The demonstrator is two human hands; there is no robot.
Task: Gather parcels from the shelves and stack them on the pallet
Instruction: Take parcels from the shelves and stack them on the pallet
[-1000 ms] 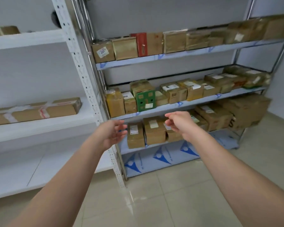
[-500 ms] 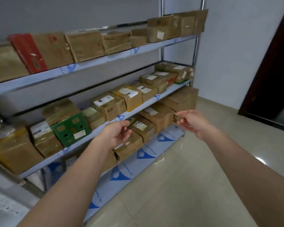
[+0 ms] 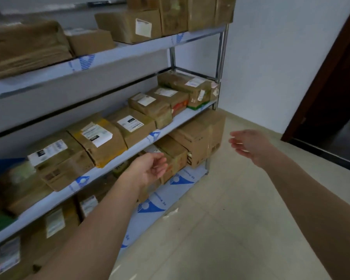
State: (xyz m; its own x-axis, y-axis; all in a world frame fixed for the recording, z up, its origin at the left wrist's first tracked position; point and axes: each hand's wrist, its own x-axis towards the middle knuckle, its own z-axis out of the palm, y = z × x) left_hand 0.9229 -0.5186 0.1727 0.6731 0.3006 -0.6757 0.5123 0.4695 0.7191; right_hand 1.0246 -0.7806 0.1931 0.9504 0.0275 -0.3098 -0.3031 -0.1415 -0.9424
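Note:
A metal shelf rack (image 3: pixel 117 55) fills the left half of the head view, its levels packed with brown cardboard parcels. A large plain carton (image 3: pixel 200 138) sits at the right end of the bottom level. My left hand (image 3: pixel 150 168) hovers with loosely curled fingers in front of the bottom-level parcels (image 3: pixel 176 156) and holds nothing. To the right of the large carton my right hand (image 3: pixel 249 144) reaches out, fingers relaxed and empty. Labelled parcels (image 3: pixel 97 138) line the middle level. No pallet is in view.
Beige floor tiles (image 3: pixel 220 229) stretch out to the right of the rack. A white wall (image 3: pixel 281 57) stands behind the rack's right end. A dark doorway (image 3: pixel 335 110) opens at the far right.
The view has swung right along the rack and closer to it. Both hands have advanced toward the rack's right end, near the large bottom carton. Neither hand has taken hold of anything.

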